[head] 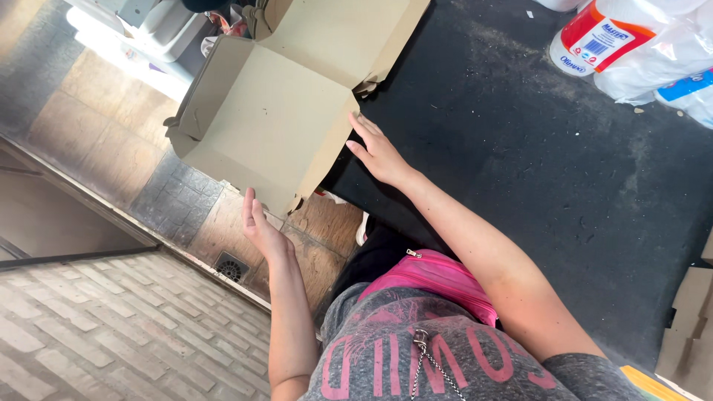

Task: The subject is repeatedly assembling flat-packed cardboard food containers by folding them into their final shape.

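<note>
A flat, unfolded brown cardboard box (275, 111) lies partly on a black carpeted surface (535, 156) and hangs out over its edge. My right hand (377, 152) rests with straight fingers against the box's near right edge. My left hand (260, 226) is open, palm toward the box's lower corner, just below it. Neither hand grips anything. A pink waist bag (438, 276) sits at my front over a grey printed shirt.
Plastic-wrapped paper rolls (639, 44) lie at the top right on the black surface. More cardboard (691, 327) stands at the right edge. Below are stone paving, a brick floor (111, 334) and a small drain grate (232, 266).
</note>
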